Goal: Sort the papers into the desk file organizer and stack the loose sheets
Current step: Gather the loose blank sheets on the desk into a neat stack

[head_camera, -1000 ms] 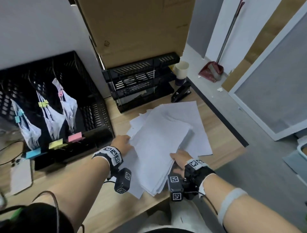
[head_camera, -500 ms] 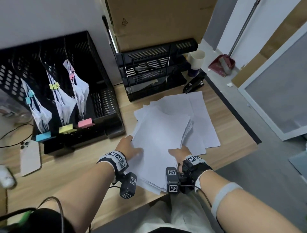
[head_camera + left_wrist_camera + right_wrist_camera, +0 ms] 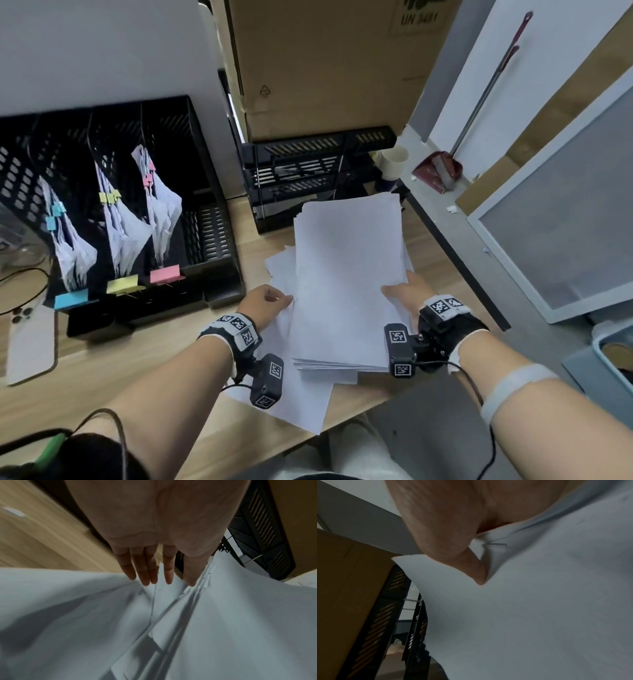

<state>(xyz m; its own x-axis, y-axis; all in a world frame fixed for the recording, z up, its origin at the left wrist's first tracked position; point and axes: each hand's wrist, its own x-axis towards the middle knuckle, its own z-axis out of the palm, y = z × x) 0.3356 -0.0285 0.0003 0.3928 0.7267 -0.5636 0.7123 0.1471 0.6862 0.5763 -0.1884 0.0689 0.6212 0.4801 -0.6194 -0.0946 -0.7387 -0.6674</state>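
A thick stack of white sheets (image 3: 346,274) hangs slightly above the wooden desk (image 3: 137,370). My right hand (image 3: 400,291) pinches its right edge, the thumb (image 3: 453,547) on top and the fingers hidden below. My left hand (image 3: 270,301) is at the stack's left edge; in the left wrist view its straight fingers (image 3: 147,573) touch the sheets lying underneath. A few loose sheets (image 3: 301,401) still lie on the desk beneath the stack. The black mesh file organizer (image 3: 205,236) stands at the left with three clipped bundles, labelled blue, yellow and pink.
A black stacked letter tray (image 3: 308,147) stands behind the stack, with a cardboard box (image 3: 325,68) behind it. A cup (image 3: 394,164) is at the back right. A phone (image 3: 30,342) lies at the far left. The desk's right edge drops to the floor beside a red dustpan (image 3: 438,171).
The spread sheets have been gathered into one squared stack and raised off the desk. My right hand moved from the near corner to the right edge. The head view shifted left.
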